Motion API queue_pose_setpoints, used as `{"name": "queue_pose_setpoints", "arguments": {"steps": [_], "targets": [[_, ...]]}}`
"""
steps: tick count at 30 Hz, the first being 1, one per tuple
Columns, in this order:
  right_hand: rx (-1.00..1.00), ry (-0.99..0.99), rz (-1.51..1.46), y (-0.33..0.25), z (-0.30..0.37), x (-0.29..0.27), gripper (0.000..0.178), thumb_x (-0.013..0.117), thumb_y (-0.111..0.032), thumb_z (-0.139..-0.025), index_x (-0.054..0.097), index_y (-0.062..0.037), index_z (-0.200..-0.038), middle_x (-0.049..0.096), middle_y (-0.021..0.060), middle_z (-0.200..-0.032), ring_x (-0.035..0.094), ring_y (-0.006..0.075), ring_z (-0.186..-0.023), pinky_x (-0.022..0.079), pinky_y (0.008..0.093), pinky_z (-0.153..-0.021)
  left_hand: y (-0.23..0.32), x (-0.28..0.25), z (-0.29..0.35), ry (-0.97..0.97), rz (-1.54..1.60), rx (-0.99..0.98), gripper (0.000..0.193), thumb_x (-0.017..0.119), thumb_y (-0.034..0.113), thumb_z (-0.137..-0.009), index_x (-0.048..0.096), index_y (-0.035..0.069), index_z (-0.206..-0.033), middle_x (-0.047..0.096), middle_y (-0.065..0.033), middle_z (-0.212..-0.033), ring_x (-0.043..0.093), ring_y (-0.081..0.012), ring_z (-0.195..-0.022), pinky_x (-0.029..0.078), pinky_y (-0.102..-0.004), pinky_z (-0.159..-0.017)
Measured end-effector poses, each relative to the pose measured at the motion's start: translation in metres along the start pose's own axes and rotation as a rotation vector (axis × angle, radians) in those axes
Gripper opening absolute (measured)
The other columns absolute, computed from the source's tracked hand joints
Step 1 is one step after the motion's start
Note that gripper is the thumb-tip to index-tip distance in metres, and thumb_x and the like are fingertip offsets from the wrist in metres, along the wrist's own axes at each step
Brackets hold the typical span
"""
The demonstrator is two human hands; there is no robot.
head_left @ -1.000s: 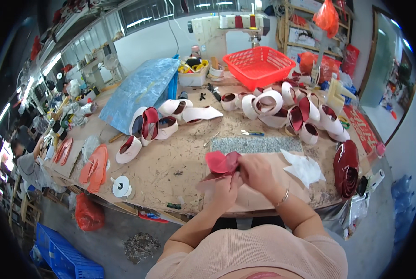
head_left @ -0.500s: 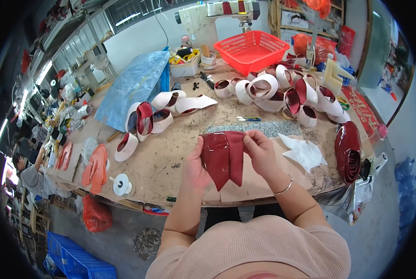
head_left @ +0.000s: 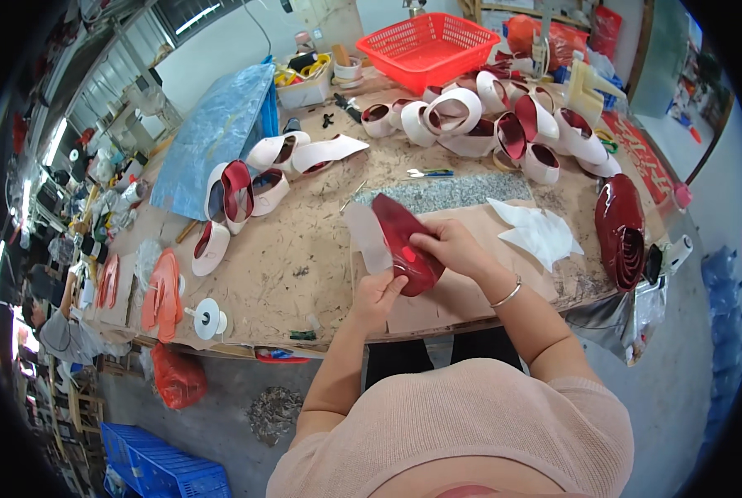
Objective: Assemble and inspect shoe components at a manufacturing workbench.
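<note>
Your left hand (head_left: 376, 302) is pinching the low end of a shiny dark red piece (head_left: 418, 271); your right hand (head_left: 456, 247) is holding its right side, with the thumb pressing on top; the piece is slanting over a brown sheet (head_left: 446, 310), right in front of you; a thin pale flap (head_left: 367, 236) is poking out on its left, and whether it is joined on is hard to tell; a pointy white piece (head_left: 537, 234) is lying to the right; farther right, a dark red stack (head_left: 620, 217) is sitting; a speckled grey slab (head_left: 479, 189) is lying past your hands; pale shoe parts (head_left: 591, 148) are crowding behind it; near them, a red sheet (head_left: 637, 153) is showing big pale writing; a red basket (head_left: 458, 66) is standing at the back.
</note>
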State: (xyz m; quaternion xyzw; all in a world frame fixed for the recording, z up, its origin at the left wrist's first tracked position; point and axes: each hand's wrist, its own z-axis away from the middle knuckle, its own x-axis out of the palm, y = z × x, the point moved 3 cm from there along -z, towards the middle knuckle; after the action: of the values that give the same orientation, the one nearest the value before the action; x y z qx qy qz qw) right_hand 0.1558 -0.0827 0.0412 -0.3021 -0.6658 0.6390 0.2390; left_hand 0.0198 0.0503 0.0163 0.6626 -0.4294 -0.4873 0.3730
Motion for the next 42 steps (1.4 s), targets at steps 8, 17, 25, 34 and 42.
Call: {"name": "queue_pose_setpoints", "arguments": {"steps": [8,17,25,34,42], "targets": [[0.205,-0.185,-0.7,-0.028,0.005,0.014,0.027,0.059,-0.023,-0.093,0.062,0.0008,-0.106,0.067,0.0065,-0.096,0.064,0.0113,-0.08,0.053,0.0255,-0.07,-0.015,-0.014,0.01,0.236,0.578,-0.077,0.026,0.048,0.02,-0.099,0.061,0.0,-0.108,0.062,-0.0006,-0.097,0.053,-0.0068,-0.08,0.044,-0.0218,-0.072],[0.214,-0.229,-0.823,-0.025,0.001,0.019,0.031,0.067,-0.024,-0.086,0.062,-0.0005,-0.106,0.067,0.0061,-0.098,0.065,0.0127,-0.083,0.052,0.026,-0.074,0.008,-0.008,-0.012,0.162,1.18,0.035,0.033,0.042,0.021,-0.1,0.05,0.0,-0.125,0.061,-0.0094,-0.117,0.06,-0.021,-0.106,0.051,-0.0385,-0.09],[-0.154,-0.076,-0.305,-0.044,0.021,0.022,0.019,0.063,-0.013,-0.089,0.066,0.0019,-0.1,0.067,0.0043,-0.092,0.061,0.0085,-0.081,0.051,0.0244,-0.075,0.021,-0.01,-0.021,0.374,1.356,-0.066,0.035,0.037,0.021,-0.101,0.049,-0.001,-0.126,0.057,-0.0126,-0.124,0.055,-0.0219,-0.115,0.042,-0.0382,-0.101],[-0.098,-0.198,-0.389,-0.046,0.026,0.019,0.026,0.067,-0.012,-0.086,0.063,0.0012,-0.108,0.066,0.0052,-0.101,0.06,0.0098,-0.089,0.049,0.026,-0.082,0.021,-0.021,-0.019,0.45,1.439,-0.2,0.035,0.034,0.024,-0.102,0.05,0.001,-0.124,0.058,-0.0117,-0.123,0.055,-0.0224,-0.113,0.043,-0.0394,-0.1],[-0.047,-0.102,-0.334,-0.036,0.03,0.023,0.021,0.065,-0.009,-0.087,0.06,0.0007,-0.105,0.064,0.0019,-0.09,0.057,0.0051,-0.082,0.047,0.0219,-0.072,0.012,-0.02,-0.019,0.483,1.525,-0.176,0.037,0.033,0.027,-0.102,0.051,0.001,-0.122,0.059,-0.0112,-0.121,0.056,-0.0224,-0.112,0.046,-0.0391,-0.098]]}}
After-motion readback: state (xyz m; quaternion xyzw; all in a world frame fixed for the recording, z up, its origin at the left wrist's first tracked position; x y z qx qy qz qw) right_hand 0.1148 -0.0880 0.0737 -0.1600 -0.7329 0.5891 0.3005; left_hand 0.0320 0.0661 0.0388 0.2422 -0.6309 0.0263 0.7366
